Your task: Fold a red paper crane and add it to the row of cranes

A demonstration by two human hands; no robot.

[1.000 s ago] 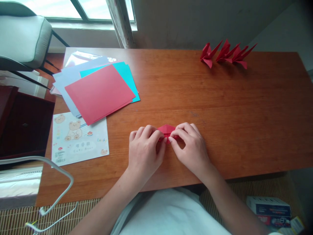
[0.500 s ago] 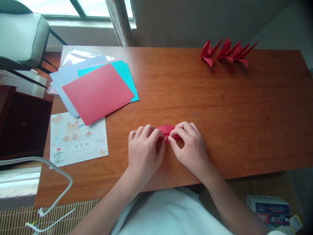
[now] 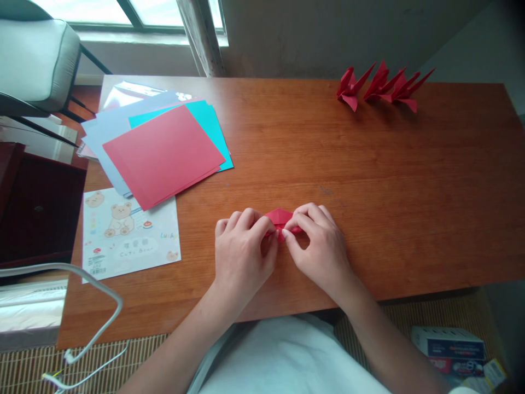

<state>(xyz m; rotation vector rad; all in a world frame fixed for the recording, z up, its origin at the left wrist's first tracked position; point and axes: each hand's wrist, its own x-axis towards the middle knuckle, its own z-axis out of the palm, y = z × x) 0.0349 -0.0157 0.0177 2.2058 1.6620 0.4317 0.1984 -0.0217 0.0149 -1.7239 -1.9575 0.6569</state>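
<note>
A small piece of folded red paper (image 3: 279,216) lies near the front of the table, between my two hands. My left hand (image 3: 246,251) pinches its left side, thumb and index finger closed on the near edge. From the right, my right hand (image 3: 318,241) grips the other side in the same kind of pinch, its fingertips close to those of the left. The fingers cover much of the paper, so its exact folds are partly hidden. Several red origami cranes (image 3: 383,87) stand in a row at the back right of the table.
On the left of the wooden table (image 3: 430,208) lie red sheets (image 3: 164,156) over turquoise (image 3: 219,137) and pale blue paper (image 3: 106,145). A bear-printed card (image 3: 131,235) sits below them. A white cable (image 3: 110,295) curves past the left edge; a chair (image 3: 39,65) stands beyond.
Both hands keep their pinch on the folded red paper, almost still. The whole view has shifted very slightly.
</note>
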